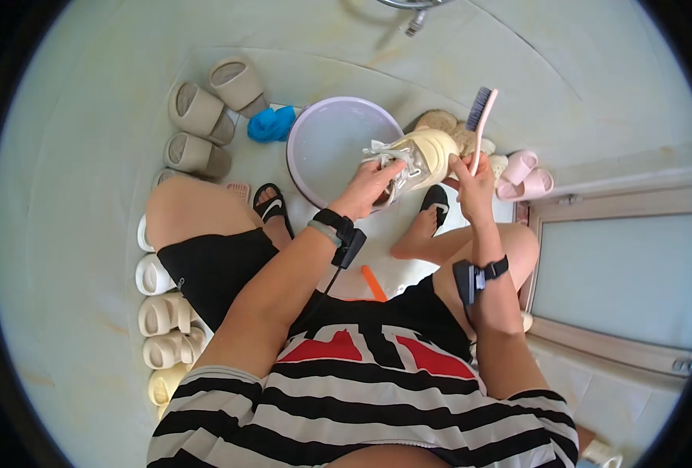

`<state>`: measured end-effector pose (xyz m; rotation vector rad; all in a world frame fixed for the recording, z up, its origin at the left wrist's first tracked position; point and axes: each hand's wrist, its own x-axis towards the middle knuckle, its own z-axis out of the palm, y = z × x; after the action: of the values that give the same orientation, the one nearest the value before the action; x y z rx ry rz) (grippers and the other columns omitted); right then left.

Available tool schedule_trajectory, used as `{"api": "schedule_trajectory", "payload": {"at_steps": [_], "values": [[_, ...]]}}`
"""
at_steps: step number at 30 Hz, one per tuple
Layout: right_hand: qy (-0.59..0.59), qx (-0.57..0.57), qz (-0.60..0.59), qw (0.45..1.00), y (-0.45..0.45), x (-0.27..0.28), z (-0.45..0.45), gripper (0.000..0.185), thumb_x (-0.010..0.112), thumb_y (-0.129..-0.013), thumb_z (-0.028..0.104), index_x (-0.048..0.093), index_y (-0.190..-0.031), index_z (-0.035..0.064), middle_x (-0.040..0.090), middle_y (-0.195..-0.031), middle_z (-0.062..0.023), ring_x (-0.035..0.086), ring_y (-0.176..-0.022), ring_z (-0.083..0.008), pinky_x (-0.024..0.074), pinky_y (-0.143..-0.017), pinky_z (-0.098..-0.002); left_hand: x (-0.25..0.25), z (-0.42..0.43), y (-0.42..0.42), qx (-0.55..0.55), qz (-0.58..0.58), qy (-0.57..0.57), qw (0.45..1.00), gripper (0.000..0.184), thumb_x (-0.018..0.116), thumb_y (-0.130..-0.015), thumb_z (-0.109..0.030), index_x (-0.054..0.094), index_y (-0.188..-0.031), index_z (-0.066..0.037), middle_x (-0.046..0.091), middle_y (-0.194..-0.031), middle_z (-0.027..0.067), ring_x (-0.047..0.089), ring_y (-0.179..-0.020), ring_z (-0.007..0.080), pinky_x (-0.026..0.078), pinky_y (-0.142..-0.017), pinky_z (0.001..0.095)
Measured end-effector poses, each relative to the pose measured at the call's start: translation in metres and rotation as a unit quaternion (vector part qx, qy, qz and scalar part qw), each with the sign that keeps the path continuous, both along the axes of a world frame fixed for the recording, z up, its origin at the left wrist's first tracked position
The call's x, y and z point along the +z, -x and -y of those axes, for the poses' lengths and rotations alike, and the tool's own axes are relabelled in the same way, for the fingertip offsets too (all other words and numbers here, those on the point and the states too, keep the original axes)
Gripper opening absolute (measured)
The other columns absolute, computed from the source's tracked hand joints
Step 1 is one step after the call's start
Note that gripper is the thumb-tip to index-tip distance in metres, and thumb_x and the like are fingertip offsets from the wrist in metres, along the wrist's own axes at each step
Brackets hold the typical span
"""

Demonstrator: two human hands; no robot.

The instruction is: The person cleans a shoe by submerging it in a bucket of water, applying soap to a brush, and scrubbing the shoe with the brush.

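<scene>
A cream shoe (424,156) with white laces is tilted over the right rim of a round lavender basin (298,173) of water. My left hand (371,187) grips the shoe at its opening, the thumb on the laces. In my right hand (475,183) is the pink handle of a brush (482,117), held upright with its dark bristles facing left. The fingers of that hand are beside the toe of the shoe; whether they touch it is hard to tell.
Beige slippers (198,113) and a blue bundle (271,124) lie left of the basin. Pink slippers (527,178) stand at the right, near a framed glass door (619,273). More pale slippers (159,316) line the left wall. An orange strip (373,283) lies between my legs.
</scene>
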<state>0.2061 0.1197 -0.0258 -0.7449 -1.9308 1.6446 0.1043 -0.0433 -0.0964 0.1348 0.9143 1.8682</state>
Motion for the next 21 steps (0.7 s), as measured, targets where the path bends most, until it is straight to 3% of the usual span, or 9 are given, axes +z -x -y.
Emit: {"api": "schedule_trajectory", "payload": {"at_steps": [4,10,12,13,16,18,21], "values": [[0.118,0.013,0.043,0.992,-0.008,-0.036,-0.014,0.027,0.067,-0.081,0.014,0.043,-0.088,0.0054,0.05,-0.083,-0.0033,0.056,-0.071,-0.011,0.0583,-0.059,-0.0309,0.004,0.014,-0.002,-0.069,-0.082,0.067,0.992,0.03,0.061,-0.086,-0.016,0.056,-0.109,0.001,0.061,-0.099,0.0069,0.062,-0.084,0.0145,0.052,-0.07,0.0298],[0.075,0.047,0.121,0.989,-0.021,-0.091,-0.018,0.024,0.065,-0.084,0.019,0.045,-0.087,0.0056,0.052,-0.079,-0.0013,0.055,-0.07,-0.0097,0.0537,-0.062,-0.0284,-0.017,0.012,-0.006,-0.078,-0.128,0.165,0.975,0.028,0.064,-0.081,-0.008,0.059,-0.107,0.003,0.063,-0.095,0.0059,0.061,-0.08,0.0114,0.049,-0.062,0.024],[-0.052,0.048,0.147,0.987,-0.022,-0.099,-0.018,0.025,0.065,-0.083,0.022,0.046,-0.085,0.0049,0.052,-0.073,-0.001,0.053,-0.065,-0.0082,0.0485,-0.055,-0.0241,-0.026,0.011,-0.006,-0.091,-0.186,0.174,0.963,0.026,0.064,-0.082,-0.009,0.06,-0.106,0.001,0.063,-0.094,0.0049,0.061,-0.078,0.0103,0.049,-0.062,0.0236],[0.006,0.021,0.137,0.99,-0.023,-0.097,-0.012,0.028,0.067,-0.082,0.024,0.047,-0.084,0.0045,0.052,-0.069,-0.0014,0.05,-0.062,-0.0076,0.0437,-0.052,-0.0232,-0.032,0.008,-0.008,-0.098,-0.188,0.174,0.962,0.026,0.064,-0.082,-0.009,0.06,-0.106,0.001,0.063,-0.094,0.0049,0.061,-0.078,0.0103,0.049,-0.062,0.0236],[0.031,0.025,0.184,0.982,-0.025,-0.093,-0.004,0.03,0.068,-0.082,0.026,0.048,-0.085,0.0046,0.052,-0.07,-0.0023,0.051,-0.061,-0.0076,0.0443,-0.054,-0.024,-0.036,-0.001,-0.014,-0.064,-0.245,0.162,0.954,0.024,0.063,-0.083,-0.01,0.061,-0.105,0.0,0.063,-0.093,0.0037,0.059,-0.075,0.0085,0.047,-0.061,0.0226],[0.028,0.029,0.197,0.98,-0.029,-0.097,-0.002,0.031,0.069,-0.081,0.027,0.049,-0.084,0.0037,0.055,-0.072,-0.0051,0.054,-0.062,-0.0117,0.0458,-0.058,-0.0277,-0.035,-0.006,-0.008,-0.068,-0.221,0.221,0.947,0.023,0.063,-0.084,-0.01,0.061,-0.105,-0.001,0.063,-0.091,0.003,0.057,-0.073,0.007,0.046,-0.06,0.0225],[-0.144,0.047,0.26,0.954,-0.023,-0.092,0.004,0.036,0.067,-0.081,0.031,0.053,-0.088,-0.0007,0.062,-0.078,-0.0166,0.061,-0.069,-0.0263,0.0476,-0.064,-0.0355,-0.041,-0.006,-0.008,-0.071,-0.246,0.206,0.944,0.023,0.062,-0.083,-0.008,0.061,-0.105,0.0,0.063,-0.091,0.0036,0.058,-0.073,0.0084,0.047,-0.061,0.0235]]}}
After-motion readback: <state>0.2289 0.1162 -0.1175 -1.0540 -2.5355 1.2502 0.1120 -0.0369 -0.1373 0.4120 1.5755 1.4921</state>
